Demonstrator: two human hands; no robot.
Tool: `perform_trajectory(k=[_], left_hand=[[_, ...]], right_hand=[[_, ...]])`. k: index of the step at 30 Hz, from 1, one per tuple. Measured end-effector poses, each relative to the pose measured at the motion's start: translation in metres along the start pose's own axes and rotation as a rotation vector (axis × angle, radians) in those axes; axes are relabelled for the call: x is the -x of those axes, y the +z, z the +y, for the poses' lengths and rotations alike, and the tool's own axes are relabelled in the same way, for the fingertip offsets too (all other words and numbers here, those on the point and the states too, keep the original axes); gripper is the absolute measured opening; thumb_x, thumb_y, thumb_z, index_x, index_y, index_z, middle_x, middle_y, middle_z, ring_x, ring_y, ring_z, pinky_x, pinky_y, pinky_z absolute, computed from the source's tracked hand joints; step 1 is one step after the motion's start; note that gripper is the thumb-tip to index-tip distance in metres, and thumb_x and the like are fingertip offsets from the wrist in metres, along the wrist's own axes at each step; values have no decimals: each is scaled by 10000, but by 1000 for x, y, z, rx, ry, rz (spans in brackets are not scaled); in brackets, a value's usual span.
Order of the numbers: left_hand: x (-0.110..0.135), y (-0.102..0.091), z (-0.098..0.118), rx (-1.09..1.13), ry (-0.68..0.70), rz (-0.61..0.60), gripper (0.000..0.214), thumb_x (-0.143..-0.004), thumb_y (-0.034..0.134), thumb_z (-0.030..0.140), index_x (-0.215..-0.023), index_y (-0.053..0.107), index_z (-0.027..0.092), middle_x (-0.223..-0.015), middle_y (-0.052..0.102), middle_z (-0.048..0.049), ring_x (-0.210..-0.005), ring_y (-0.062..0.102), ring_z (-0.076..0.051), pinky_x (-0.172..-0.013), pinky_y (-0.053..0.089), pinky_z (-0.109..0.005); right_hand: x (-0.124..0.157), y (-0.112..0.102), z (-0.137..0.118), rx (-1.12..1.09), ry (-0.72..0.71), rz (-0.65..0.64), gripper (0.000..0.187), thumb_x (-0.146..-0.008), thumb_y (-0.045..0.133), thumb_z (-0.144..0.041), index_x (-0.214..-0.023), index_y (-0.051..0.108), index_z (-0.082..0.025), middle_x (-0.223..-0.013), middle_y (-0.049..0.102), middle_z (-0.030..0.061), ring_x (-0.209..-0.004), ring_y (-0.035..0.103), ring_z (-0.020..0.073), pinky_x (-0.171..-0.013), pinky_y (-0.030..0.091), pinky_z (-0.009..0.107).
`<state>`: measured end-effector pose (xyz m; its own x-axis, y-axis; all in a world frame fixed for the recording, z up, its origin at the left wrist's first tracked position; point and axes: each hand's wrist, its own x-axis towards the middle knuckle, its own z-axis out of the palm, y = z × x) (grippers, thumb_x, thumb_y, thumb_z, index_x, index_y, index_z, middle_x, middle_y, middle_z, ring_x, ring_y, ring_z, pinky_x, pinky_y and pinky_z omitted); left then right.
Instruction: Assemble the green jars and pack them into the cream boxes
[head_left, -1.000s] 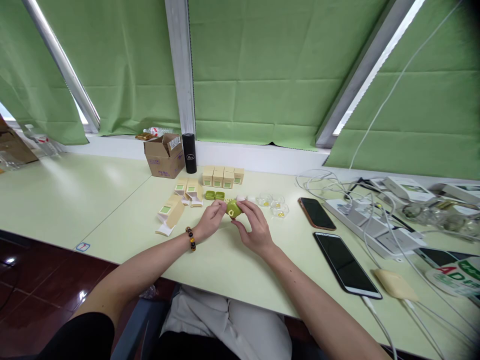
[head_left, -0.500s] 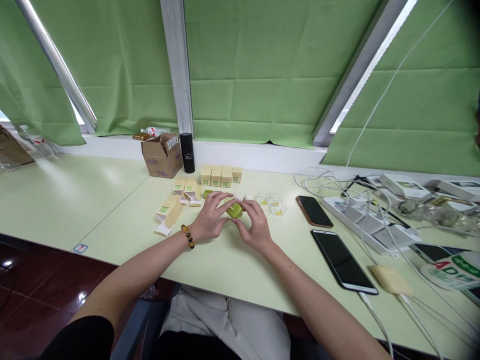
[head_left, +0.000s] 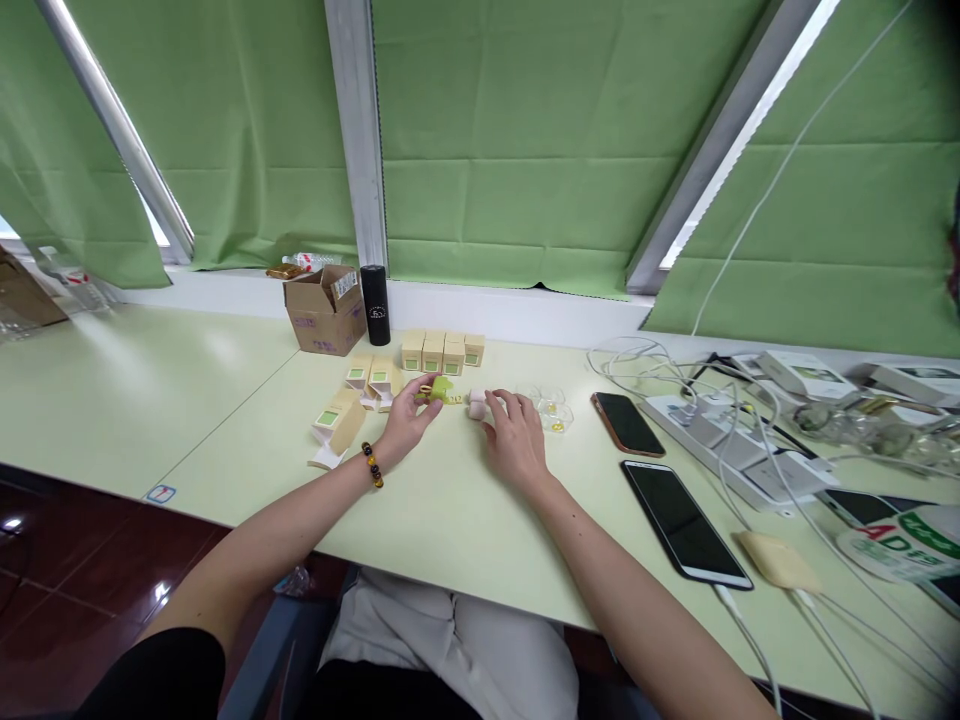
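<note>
My left hand (head_left: 409,418), with a beaded bracelet at the wrist, holds a small green rounded case (head_left: 442,388) at its thumb and fingertips, just above or on the table. A pale loop shows beside that case. My right hand (head_left: 516,435) is palm down with thumb and fingers apart. Its fingertips reach the right side of small pale pink cylinders (head_left: 477,404), and I cannot tell how firmly they touch. Small yellow pieces (head_left: 454,398) lie between my hands. Clear plastic cups (head_left: 556,412) with yellow bits inside stand beyond my right hand.
Opened cream boxes (head_left: 339,422) lie left of my hands. Closed cream boxes (head_left: 433,353) stand behind, near a cardboard carton (head_left: 324,318) and a black bottle (head_left: 375,306). To the right are phones (head_left: 686,520), a power strip (head_left: 739,445), tangled white cables and a yellowish charging case (head_left: 781,562).
My hands have parted. The left has carried the green case away and to the left; the right has let go of it and turned palm down beside the pink cylinders.
</note>
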<state>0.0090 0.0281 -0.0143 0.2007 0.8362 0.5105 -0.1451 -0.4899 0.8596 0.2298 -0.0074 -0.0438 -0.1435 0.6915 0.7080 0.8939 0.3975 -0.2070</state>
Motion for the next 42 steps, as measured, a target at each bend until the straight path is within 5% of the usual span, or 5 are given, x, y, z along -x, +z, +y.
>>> perform_trajectory(k=[14, 20, 27, 33, 42], left_hand=[[6, 5, 1, 175, -127, -88, 534, -807, 813, 416, -1253, 658, 166, -1276, 678, -140, -1059, 684, -229, -963, 533, -383], [5, 2, -1, 164, -95, -56, 555, -806, 816, 417, -1274, 651, 169, -1287, 671, -139, -1127, 670, -244, -1006, 518, -394], [4, 1, -6, 158, -99, -47, 572, -821, 804, 471, -1283, 656, 167, -1272, 691, -142, -1074, 691, -242, -986, 530, -404], [5, 4, 0, 136, -106, -59, 513, -860, 758, 510, -1236, 695, 165, -1232, 723, -134, -1096, 693, -260, -984, 530, -408], [9, 4, 8, 148, -157, -99, 553, -866, 769, 477, -1307, 634, 173, -1277, 682, -141, -1122, 658, -244, -949, 507, -347]], right_hand=[[-2, 15, 5, 46, 7, -65, 224, -943, 558, -175, -1153, 633, -193, -1087, 695, 139, -1103, 544, 319, -886, 465, 460], [-5, 10, 1, -434, 200, 46, 220, -952, 577, -303, -1141, 644, -210, -1137, 721, 111, -1044, 639, 267, -905, 510, 449], [-6, -4, -14, -1034, 462, 128, 467, -877, 722, -482, -1244, 648, -203, -1227, 732, 138, -1096, 698, 257, -885, 591, 425], [-6, -12, -23, -1210, 502, 145, 431, -850, 761, -472, -1161, 658, -192, -1142, 751, 131, -997, 721, 247, -825, 636, 440], [-8, -29, -36, -1279, 454, 116, 453, -821, 803, -439, -1200, 663, -234, -1170, 745, 95, -1039, 722, 242, -988, 589, 468]])
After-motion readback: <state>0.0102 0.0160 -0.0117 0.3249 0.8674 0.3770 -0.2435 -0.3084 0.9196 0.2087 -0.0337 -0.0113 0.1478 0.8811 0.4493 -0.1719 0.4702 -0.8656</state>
